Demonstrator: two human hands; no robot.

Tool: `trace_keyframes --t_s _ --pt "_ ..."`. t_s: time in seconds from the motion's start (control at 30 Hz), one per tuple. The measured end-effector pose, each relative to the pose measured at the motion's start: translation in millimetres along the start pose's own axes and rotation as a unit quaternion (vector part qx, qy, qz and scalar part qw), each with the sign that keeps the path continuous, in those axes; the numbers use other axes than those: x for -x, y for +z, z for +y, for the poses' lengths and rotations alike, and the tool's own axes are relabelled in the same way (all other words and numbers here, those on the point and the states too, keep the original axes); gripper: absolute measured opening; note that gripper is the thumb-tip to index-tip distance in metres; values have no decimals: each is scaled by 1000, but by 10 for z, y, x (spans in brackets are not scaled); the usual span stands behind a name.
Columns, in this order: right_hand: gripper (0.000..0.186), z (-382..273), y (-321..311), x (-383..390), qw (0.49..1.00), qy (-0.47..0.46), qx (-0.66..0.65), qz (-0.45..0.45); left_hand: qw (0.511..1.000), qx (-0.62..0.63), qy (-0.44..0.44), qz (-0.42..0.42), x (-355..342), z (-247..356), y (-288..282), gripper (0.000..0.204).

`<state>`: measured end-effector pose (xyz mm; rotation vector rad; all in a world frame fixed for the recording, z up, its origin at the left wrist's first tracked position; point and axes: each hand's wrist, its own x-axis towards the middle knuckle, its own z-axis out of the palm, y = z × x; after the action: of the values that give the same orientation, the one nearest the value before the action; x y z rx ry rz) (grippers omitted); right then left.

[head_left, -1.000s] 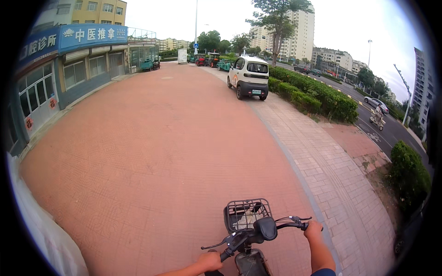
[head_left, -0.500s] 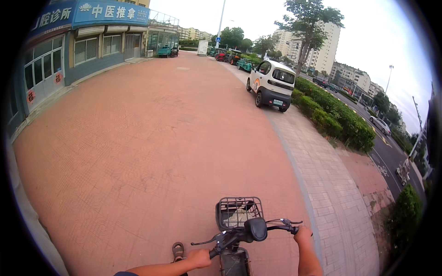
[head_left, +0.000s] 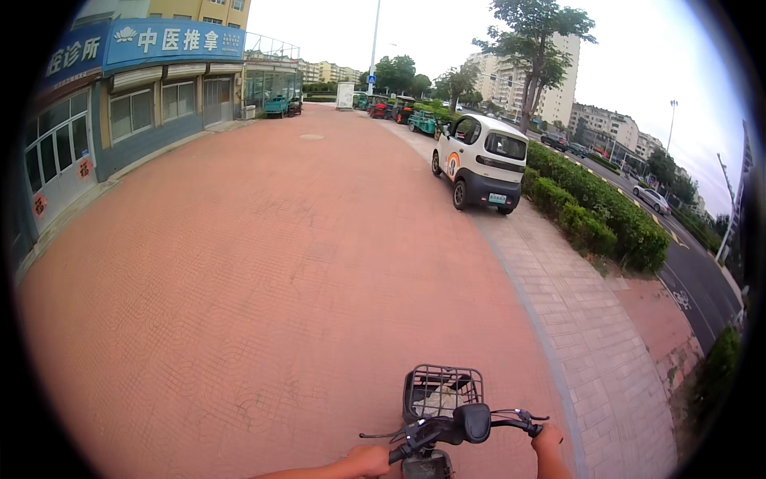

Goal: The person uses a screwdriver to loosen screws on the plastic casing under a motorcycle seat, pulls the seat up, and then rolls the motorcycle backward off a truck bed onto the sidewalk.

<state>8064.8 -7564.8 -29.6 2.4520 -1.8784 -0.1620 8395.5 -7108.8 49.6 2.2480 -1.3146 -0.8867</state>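
Observation:
Both my hands are closed round the grips of a black handlebar (head_left: 437, 433) on a two-wheeler. My left hand (head_left: 369, 461) wraps the left grip, below a thin brake lever that juts out to the left. On the right grip sits my right hand (head_left: 548, 438), its lever reaching forward of the fingers. Between the grips is a dark rounded display pod (head_left: 472, 422). Ahead of it hangs a black wire basket (head_left: 444, 383) with something pale and crumpled inside, whose kind I cannot make out.
A small white-and-black car (head_left: 483, 164) stands ahead on the right, by a hedge (head_left: 594, 211). Shopfronts with blue signs (head_left: 173, 41) line the left. Three-wheelers (head_left: 422, 121) are parked farther on. Red paving (head_left: 263, 279) runs ahead; a road (head_left: 702, 271) lies beyond the hedge.
The parked car and hedge appear nearer and larger. The handlebar and both hands sit lower and farther right in view. My sandalled foot has left the picture, as has a rider on the road.

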Motion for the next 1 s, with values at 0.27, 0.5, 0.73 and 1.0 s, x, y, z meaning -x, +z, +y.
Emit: trace_keyframes --t_s 0.27,0.5,0.73,1.0 --pt "31 -2244 -391 -2583 1000 -20 11 14 998 21 -27 -48 -2793 -1122 -1546 39" --pt "23 -4538 -800 -4680 996 -78 30 6 993 8 -100 -57 -4850 -2239 -3102 38" --pt "18 -6919 -1172 -6587 993 -85 -1 78 992 41 -94 -72 -6964 -3395 -4752 38" --pt "20 -9318 -1244 -8718 995 -53 35 76 992 9 -80 -101 -9544 -4759 -6851 36"
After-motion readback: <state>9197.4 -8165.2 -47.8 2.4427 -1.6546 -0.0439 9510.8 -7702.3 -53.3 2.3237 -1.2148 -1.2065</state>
